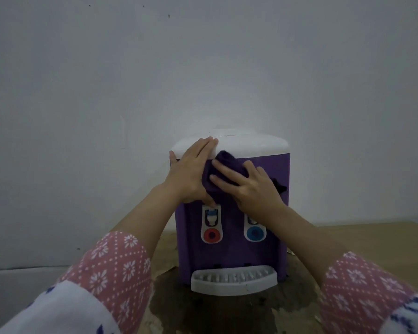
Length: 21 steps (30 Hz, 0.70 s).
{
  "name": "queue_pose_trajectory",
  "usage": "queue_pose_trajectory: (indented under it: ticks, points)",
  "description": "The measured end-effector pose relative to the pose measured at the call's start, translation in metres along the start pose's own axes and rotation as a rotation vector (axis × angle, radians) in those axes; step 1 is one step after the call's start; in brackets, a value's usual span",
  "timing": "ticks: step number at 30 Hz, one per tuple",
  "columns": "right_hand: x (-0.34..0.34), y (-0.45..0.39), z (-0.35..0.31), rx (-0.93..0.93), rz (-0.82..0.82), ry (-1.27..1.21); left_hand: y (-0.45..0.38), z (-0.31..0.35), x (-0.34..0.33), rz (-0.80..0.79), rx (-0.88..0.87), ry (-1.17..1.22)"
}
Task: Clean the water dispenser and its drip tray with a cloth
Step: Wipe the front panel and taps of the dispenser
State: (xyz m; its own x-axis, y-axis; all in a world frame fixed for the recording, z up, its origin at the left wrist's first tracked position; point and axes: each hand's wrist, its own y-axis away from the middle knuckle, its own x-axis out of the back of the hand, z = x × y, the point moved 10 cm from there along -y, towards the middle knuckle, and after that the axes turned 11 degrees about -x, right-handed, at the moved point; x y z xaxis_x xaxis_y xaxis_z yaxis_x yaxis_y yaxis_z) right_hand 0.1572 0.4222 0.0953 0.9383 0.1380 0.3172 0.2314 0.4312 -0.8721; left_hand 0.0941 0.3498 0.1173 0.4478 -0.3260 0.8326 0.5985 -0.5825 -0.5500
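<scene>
Fingers of the right hand point(249, 186) lie straight and slightly spread, pressing a dark purple cloth point(223, 168) flat against the upper front of a purple plastic tabletop water dispenser point(232, 249) with a white top. Fingers of the left hand point(191, 172) are straight and held together, resting on the white top's left front corner, thumb on the left side, apparently steadying the unit.

Going from largest to smallest: a pale grey wall point(203, 68) fills most of the view. The dispenser stands on a worn brown wooden tabletop point(362, 239), close to the wall, with a dark, wet-looking patch in front of it. Low on its front sits a white slotted drip tray point(234, 280), not touched by either hand. Above the tray are two white taps, one with a red button point(211, 235), one with a blue button point(254, 233).

Judging by this, wiping of the upper body is under way; the lower front, taps and drip tray seem left to do.

No brand, label or readable writing shows.
</scene>
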Motion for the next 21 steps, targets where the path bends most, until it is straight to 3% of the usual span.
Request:
queue_pose_trajectory:
  ticks: [5, 10, 15, 17, 21]
  points:
    - [-0.006, 0.03, 0.005, 0.256, -0.104, 0.173, 0.001, -0.001, 0.002, -0.029, 0.01, -0.034]
    - [0.009, 0.035, 0.041, 0.083, -0.047, 0.166, -0.002, -0.002, 0.001, -0.036, 0.032, -0.002]
    - [0.0, 0.022, 0.009, 0.045, -0.09, 0.144, 0.0, -0.001, 0.0, -0.021, 0.028, -0.001]
    - [0.002, 0.018, 0.009, -0.047, -0.064, 0.119, 0.001, -0.001, 0.001, -0.02, 0.021, -0.013]
    - [0.006, 0.019, 0.033, -0.496, 0.011, -0.035, 0.0, -0.002, 0.004, -0.032, 0.006, -0.038]
